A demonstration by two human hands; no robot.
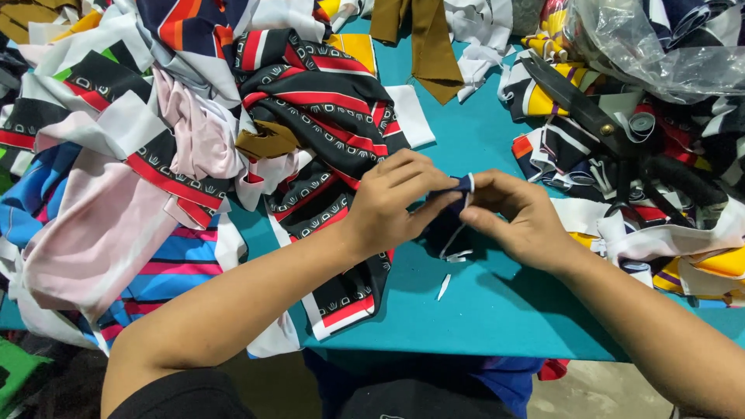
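Observation:
My left hand (392, 203) and my right hand (518, 217) meet above the teal table (481, 302), both pinching a small dark blue fabric piece (454, 208) with a white edge. The fingertips of both hands touch the piece at its top. Part of the piece hangs down between the hands, and a thin white strip dangles under it.
Piles of striped and patterned fabric pieces (155, 155) cover the table's left side. Large black scissors (613, 132) lie on another fabric pile at the right, beside a clear plastic bag (660, 46). A brown cloth strip (427, 46) lies at the back. A small white scrap (443, 287) lies below the hands.

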